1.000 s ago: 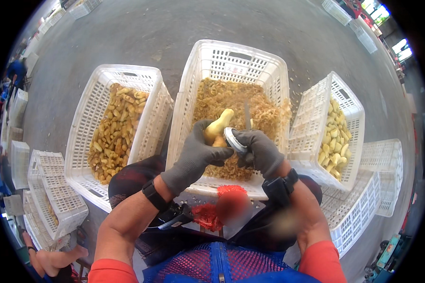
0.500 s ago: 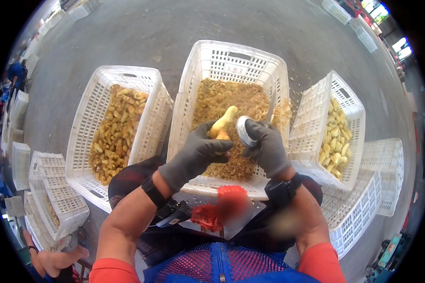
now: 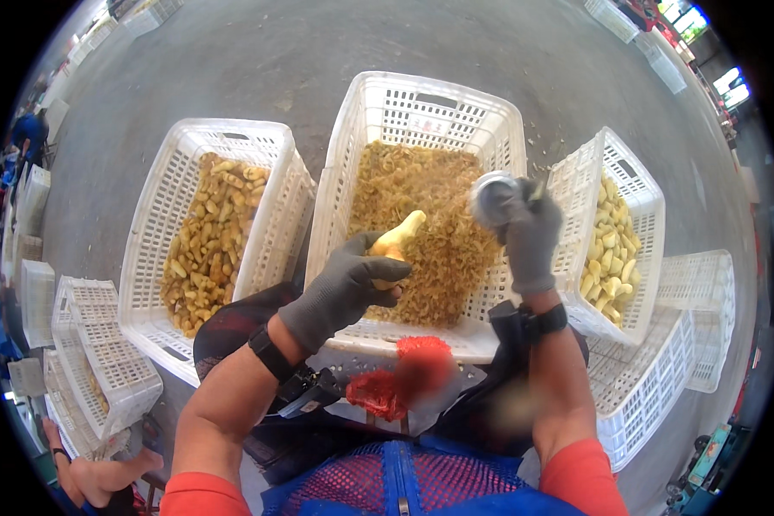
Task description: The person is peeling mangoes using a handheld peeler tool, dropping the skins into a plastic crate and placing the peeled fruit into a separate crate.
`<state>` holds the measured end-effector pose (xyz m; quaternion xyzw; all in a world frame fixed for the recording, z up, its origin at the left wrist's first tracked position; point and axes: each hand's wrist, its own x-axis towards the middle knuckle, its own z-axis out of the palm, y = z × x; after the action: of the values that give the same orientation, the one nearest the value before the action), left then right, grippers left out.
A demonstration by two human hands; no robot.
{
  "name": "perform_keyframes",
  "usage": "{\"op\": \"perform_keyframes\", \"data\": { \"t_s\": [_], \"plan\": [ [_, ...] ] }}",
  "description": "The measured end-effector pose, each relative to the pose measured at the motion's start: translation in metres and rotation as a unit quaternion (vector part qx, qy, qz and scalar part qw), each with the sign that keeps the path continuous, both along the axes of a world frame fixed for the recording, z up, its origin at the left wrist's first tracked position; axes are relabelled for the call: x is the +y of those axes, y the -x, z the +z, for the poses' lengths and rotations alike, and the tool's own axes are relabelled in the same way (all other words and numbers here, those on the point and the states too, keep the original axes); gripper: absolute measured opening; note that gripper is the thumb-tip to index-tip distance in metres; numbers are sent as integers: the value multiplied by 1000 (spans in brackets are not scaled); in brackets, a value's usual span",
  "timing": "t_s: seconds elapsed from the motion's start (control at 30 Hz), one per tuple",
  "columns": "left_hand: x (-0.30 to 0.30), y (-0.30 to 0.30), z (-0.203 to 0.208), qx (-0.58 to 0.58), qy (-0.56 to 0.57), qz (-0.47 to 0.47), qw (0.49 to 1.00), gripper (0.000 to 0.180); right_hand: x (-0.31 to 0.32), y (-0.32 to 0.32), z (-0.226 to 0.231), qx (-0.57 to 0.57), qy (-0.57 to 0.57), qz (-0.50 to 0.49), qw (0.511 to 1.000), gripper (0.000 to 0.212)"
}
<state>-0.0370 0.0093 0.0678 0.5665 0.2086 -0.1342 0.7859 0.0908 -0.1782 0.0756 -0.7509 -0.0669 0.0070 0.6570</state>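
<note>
My left hand (image 3: pixel 353 279), in a grey glove, is closed around a yellow tapered root (image 3: pixel 400 234), its pale narrow end pointing up and away. It is over the near part of the middle crate (image 3: pixel 322 249), which is filled with yellow-brown peelings (image 3: pixel 430 206). My right hand (image 3: pixel 533 236), also gloved, is closed and raised over that crate's right side, blurred by motion. In it is a round silver-rimmed tool (image 3: pixel 494 198), apart from the root; its exact kind cannot be made out.
A white crate of brownish-yellow roots (image 3: pixel 211 232) stands on the left. Another holds paler yellow pieces (image 3: pixel 611 249) on the right. White crates (image 3: pixel 103 353) are stacked at lower left and lower right. Red netting (image 3: pixel 378 394) lies between my knees. Another person's arm (image 3: pixel 103 473) shows at lower left.
My right hand has swung right and away from me with the round tool, leaving the root. My left hand has shifted slightly left and nearer to me, still holding the root.
</note>
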Motion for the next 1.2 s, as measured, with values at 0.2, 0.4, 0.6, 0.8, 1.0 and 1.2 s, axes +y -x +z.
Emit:
{"op": "perform_keyframes", "data": {
  "t_s": [0.2,0.4,0.6,0.8,1.0,1.2],
  "plan": [
    [9,5,-25,-305,-323,-171,879,46,19,16,-27,-134,219,139,956,14],
    [3,0,-11,76,355,16,932,30,3,-1,7,100,-101,-9,990,15],
    [0,-2,-9,120,365,-28,923,42,8,9,7,146,-57,93,983,21],
    [-3,-4,-4,75,326,-140,932,41,15,13,-5,249,-127,211,937,18],
    [-17,-7,13,39,23,-114,992,48,19,14,-9,286,-24,127,949,19],
    [-13,-8,6,40,-52,-97,993,32,22,15,-15,238,-51,50,969,18]
  ]
}}
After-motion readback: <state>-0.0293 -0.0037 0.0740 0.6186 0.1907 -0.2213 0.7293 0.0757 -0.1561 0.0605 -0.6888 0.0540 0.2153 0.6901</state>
